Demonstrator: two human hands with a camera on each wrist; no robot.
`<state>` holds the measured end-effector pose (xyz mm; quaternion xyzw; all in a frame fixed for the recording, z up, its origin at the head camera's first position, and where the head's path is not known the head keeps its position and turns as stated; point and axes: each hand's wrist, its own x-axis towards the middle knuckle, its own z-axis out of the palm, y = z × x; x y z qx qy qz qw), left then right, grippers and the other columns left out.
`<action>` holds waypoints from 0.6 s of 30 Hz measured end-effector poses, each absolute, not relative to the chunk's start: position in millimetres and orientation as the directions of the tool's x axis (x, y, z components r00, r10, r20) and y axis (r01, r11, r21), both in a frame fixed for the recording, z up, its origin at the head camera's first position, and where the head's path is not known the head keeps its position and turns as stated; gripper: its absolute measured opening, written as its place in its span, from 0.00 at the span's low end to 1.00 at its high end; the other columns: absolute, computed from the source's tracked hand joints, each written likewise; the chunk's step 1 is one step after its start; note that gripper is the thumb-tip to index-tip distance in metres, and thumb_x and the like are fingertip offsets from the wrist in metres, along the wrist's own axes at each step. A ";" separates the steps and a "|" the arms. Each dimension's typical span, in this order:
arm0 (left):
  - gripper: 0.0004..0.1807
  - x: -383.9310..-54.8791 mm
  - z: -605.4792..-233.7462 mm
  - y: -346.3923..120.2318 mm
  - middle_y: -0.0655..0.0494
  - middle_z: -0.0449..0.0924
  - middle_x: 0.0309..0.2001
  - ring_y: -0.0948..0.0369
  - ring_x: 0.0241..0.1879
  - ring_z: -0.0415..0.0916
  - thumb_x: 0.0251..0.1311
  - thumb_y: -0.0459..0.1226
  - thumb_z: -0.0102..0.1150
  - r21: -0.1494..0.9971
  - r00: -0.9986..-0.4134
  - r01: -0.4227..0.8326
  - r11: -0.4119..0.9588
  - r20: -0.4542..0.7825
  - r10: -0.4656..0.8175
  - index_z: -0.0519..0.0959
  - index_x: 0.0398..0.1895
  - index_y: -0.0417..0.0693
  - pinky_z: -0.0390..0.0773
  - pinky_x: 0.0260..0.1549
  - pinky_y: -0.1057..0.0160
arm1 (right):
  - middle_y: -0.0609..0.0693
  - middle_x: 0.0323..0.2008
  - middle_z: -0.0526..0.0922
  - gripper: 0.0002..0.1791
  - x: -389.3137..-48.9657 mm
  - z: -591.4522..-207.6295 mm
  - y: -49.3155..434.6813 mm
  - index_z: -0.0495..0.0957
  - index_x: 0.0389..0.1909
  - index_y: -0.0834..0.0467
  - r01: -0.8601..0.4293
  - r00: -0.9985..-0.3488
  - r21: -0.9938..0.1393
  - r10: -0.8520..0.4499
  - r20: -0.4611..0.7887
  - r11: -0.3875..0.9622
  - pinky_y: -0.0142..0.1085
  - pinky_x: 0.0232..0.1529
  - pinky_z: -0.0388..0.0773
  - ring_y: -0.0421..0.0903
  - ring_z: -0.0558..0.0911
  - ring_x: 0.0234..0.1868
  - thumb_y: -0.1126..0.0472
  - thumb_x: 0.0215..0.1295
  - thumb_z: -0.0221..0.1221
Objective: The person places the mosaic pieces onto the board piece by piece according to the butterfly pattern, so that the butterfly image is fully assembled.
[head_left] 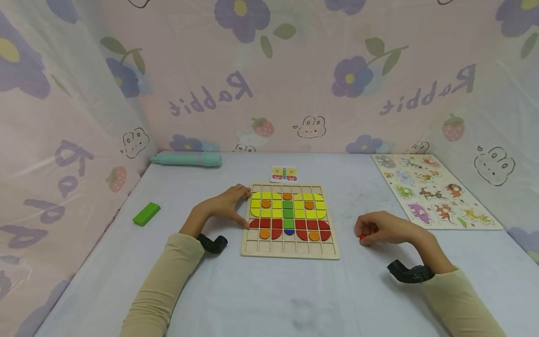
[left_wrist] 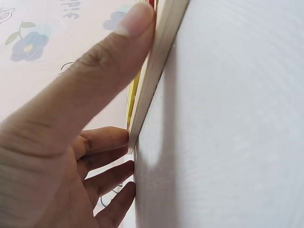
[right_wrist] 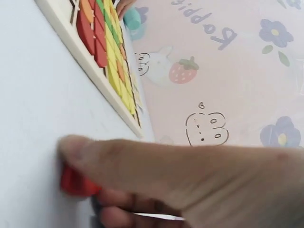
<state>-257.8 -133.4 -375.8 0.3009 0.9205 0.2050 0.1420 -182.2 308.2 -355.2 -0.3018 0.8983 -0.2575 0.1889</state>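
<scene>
A wooden grid board (head_left: 290,249) lies flat in the middle, bearing yellow, orange, green, red and blue pieces in a butterfly-like pattern. Against its left side rests my left hand (head_left: 223,204); in the left wrist view the thumb (left_wrist: 107,64) touches the board's edge (left_wrist: 159,57) and the fingers are near its far corner. To the right of the board, low over the table, my right hand (head_left: 387,228) pinches a small red piece (right_wrist: 76,183). The fingers partly hide it, so its shape cannot be told. Something dark shows beside it in the right wrist view.
A small pattern card (head_left: 284,174) lies behind the board. On the left are a green block (head_left: 146,214) and, farther back, a teal marker-shaped object (head_left: 187,159). An animal puzzle board (head_left: 435,191) lies at the right. Patterned cloth walls surround the back and sides.
</scene>
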 end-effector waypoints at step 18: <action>0.51 -256.1 -373.0 -133.3 0.49 0.58 0.64 0.52 0.66 0.53 0.37 0.55 0.74 0.470 -0.769 0.509 0.721 -0.129 0.626 0.62 0.63 0.42 0.55 0.66 0.50 | 0.43 0.30 0.76 0.12 -184.8 -359.0 312.3 0.77 0.39 0.53 -0.466 -0.759 -0.567 -0.636 -0.138 0.679 0.30 0.32 0.74 0.42 0.73 0.32 0.61 0.53 0.66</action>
